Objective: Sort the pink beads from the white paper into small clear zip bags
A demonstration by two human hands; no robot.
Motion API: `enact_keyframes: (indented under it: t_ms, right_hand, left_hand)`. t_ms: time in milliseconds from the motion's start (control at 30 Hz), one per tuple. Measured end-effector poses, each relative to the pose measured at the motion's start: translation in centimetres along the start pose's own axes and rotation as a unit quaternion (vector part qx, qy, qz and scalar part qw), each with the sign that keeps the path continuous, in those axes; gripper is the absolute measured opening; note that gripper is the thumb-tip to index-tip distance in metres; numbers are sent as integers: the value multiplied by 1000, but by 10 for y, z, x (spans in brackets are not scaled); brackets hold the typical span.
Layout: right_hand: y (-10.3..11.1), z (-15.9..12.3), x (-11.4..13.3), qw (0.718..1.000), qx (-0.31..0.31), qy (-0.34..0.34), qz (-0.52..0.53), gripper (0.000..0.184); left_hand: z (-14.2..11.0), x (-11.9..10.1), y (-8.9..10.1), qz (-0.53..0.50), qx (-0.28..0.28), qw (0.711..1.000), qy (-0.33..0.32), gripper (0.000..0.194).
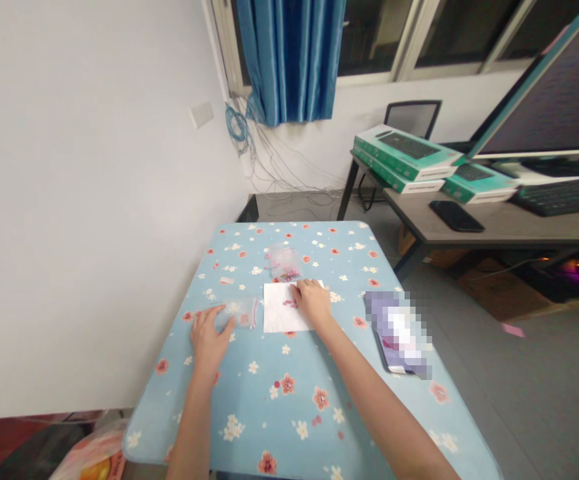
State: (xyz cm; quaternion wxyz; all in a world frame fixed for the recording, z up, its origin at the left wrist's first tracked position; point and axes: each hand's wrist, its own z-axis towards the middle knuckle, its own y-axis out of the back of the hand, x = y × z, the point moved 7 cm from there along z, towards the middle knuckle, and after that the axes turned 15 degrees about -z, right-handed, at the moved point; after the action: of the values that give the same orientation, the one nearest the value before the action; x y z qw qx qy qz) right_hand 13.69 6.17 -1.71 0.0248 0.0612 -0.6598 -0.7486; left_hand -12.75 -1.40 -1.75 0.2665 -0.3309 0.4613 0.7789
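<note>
A white sheet of paper lies on the flowered tablecloth with several small dark pink pieces on it. My right hand rests over the paper's right side, its fingers bent and drawn together beside those pieces. Whatever its fingertips hold is too small to make out. To the left, a clear zip bag with a pink seal strip lies flat. My left hand touches the bag's left end, thumb and fingers apart. Beyond the paper sits another clear bag with pink pieces in its lower part.
A phone-like flat object, partly pixelated, lies at the table's right. A small pale strip is near the left bag. White wall borders the left. On the right, a desk carries keyboard boxes, a black phone and a monitor.
</note>
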Motion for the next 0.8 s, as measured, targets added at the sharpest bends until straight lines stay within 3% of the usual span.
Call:
enact_keyframes:
  t_ms: [200, 367, 500, 800]
  right_hand:
    - [2, -1, -1, 1000, -11, -1, 7, 31]
    - [3, -1, -2, 1000, -21, -4, 17, 31]
    - [4, -1, -4, 999, -31, -10, 26, 32]
    - [9, -3, -8, 995, -56, -35, 75, 34]
  left_hand:
    - [2, -17, -3, -22, 23, 999, -35, 29]
    - [-5, -40, -28, -34, 127, 988, -79, 28]
    - [-11, -41, -43, -10, 177, 980, -86, 28]
    - [-7, -43, -41, -32, 164, 982, -82, 25]
